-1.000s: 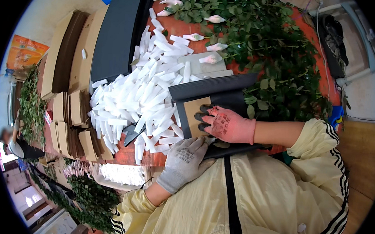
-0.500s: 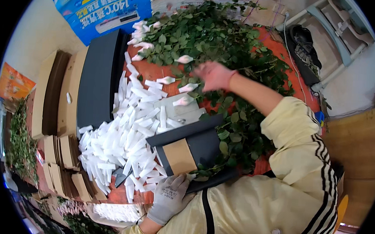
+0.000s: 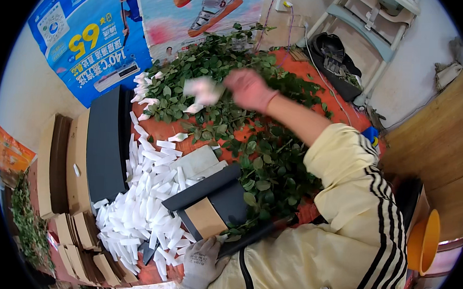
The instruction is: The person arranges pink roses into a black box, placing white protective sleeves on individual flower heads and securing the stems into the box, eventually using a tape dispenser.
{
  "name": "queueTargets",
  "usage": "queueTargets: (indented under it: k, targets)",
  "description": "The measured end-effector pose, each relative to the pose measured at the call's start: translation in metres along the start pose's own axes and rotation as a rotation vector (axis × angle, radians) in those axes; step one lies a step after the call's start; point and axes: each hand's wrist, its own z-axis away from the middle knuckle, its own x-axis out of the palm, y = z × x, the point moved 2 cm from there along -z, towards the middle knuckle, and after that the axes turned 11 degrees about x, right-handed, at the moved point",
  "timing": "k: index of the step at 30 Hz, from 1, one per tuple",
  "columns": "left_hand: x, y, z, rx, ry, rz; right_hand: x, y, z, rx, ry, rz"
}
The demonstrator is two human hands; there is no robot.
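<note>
My right hand (image 3: 250, 90) is raised over a heap of leafy rose stems (image 3: 214, 65), its fingers closed on a few roses. Their pale, sleeved heads (image 3: 204, 90) are smeared by motion just left of the fingers. In a grey-white glove, my left hand (image 3: 202, 260) is at the lower edge of the table. Its fingers grip the near end of a black wrapping sheet (image 3: 231, 199), which has a brown cardboard strip (image 3: 205, 218) on it. Next to those fingers is a small white rose head (image 3: 221, 238). More leafy stems (image 3: 272, 173) lie right of the sheet.
White foam sleeves (image 3: 144, 208) are piled left of the sheet, near a grey board (image 3: 195, 162). Black sheets (image 3: 106, 146) and cardboard stacks (image 3: 57, 167) stand further left. A folding chair (image 3: 360, 31) leans at the back right; an orange bucket (image 3: 424, 242) is at the right.
My right hand has lifted roses from beside the grey board and moved up over the heap. My left hand remains on the sheet. The view has shifted, showing more of the wall.
</note>
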Motion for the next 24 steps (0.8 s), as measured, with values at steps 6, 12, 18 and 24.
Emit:
queueTargets:
  k: [6,12,18,24]
  targets:
    - [-0.004,0.006,0.003,0.019,0.103,-0.157,-0.253,0.198,0.014,0.685,0.743,0.367]
    - [0.003,0.006,0.003,-0.051,0.009,-0.039,-0.408,0.121,0.060,0.353,1.106,-0.018]
    - [0.015,0.004,0.012,-0.034,0.196,0.040,-0.266,-0.125,0.123,-0.240,0.293,0.488]
    - [0.010,0.006,0.012,-0.032,0.169,0.048,-0.072,-0.248,0.187,-0.416,-0.443,0.287]
